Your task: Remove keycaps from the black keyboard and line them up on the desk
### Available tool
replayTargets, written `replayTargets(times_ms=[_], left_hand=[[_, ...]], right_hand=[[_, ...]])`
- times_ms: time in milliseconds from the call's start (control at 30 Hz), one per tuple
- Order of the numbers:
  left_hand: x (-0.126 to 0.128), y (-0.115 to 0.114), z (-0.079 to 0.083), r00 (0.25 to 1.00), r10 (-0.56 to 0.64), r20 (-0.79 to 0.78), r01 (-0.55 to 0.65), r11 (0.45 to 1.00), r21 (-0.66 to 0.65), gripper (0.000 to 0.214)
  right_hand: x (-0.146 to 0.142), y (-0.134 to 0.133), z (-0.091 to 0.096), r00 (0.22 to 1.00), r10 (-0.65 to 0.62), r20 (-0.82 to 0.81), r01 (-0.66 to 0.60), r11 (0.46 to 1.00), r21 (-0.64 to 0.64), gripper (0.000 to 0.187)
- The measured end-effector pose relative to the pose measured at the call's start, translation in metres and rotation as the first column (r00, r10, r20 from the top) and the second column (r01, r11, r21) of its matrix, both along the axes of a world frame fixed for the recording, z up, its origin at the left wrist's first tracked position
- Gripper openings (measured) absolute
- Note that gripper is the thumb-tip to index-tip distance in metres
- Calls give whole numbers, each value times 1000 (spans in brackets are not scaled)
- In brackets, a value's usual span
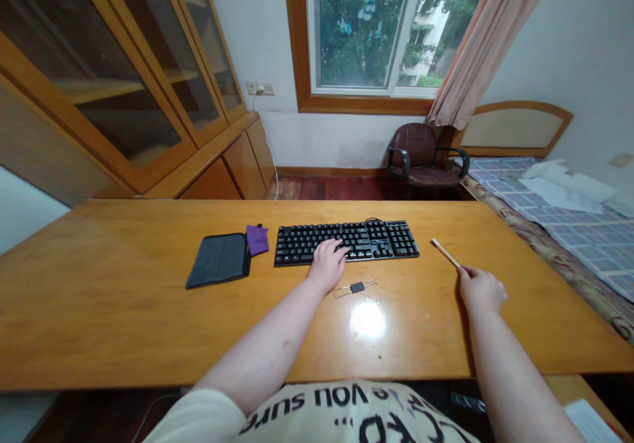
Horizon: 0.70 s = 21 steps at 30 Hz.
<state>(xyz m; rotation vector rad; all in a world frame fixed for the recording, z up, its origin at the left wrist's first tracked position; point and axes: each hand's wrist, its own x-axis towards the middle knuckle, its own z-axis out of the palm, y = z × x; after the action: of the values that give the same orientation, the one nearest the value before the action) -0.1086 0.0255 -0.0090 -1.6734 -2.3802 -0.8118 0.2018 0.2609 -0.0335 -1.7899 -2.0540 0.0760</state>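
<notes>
Across the glossy yellow-brown wooden desk (148, 337): long black plastic keyboard (364, 237), flat dark-grey pouch (220, 259) to its left. Left hand (329, 261) rests on lower keys, fingers slightly apart. Right hand (481, 291) well right of keyboard. Small purple cloth (257, 239) beside pouch. Wire tool with black block handle (357, 287) lies nearer the person. Thin white stick (447, 254) clamped in right fingers.

home rm, bedroom/study type, bed (473, 169) w/ wood-framed headboard (512, 131) & blue check sheet (584, 232), pink curtain (490, 40) by window (356, 40), glass-door cabinet (195, 76) on L, wooden desk (123, 337), armchair (416, 146) nr bed
</notes>
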Motion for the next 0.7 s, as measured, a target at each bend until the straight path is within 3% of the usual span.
replayTargets(times_ms=[100,200,300,400,533,700], left_hand=[[-4,-6,9,999,-17,35,15,998,58,26],[-21,-17,24,996,74,49,-79,992,94,25],[-52,-32,38,923,371,101,-378,924,65,30],[-82,-51,39,839,525,143,-526,850,-32,42],[-98,-71,24,782,542,308,-515,840,-171,49],[-92,-79,4,759,403,511,-430,900,-72,53]], right_hand=[[-3,-2,4,1000,-15,4,15,1000,2,42],[-5,-6,8,998,17,-62,-10,993,115,45],[-13,-15,15,951,263,-162,-225,949,220,44],[-30,-23,21,833,449,-322,-430,893,133,45],[-63,-18,19,765,358,-535,-483,868,-111,55],[-106,4,15,706,283,-649,-515,834,-197,64]])
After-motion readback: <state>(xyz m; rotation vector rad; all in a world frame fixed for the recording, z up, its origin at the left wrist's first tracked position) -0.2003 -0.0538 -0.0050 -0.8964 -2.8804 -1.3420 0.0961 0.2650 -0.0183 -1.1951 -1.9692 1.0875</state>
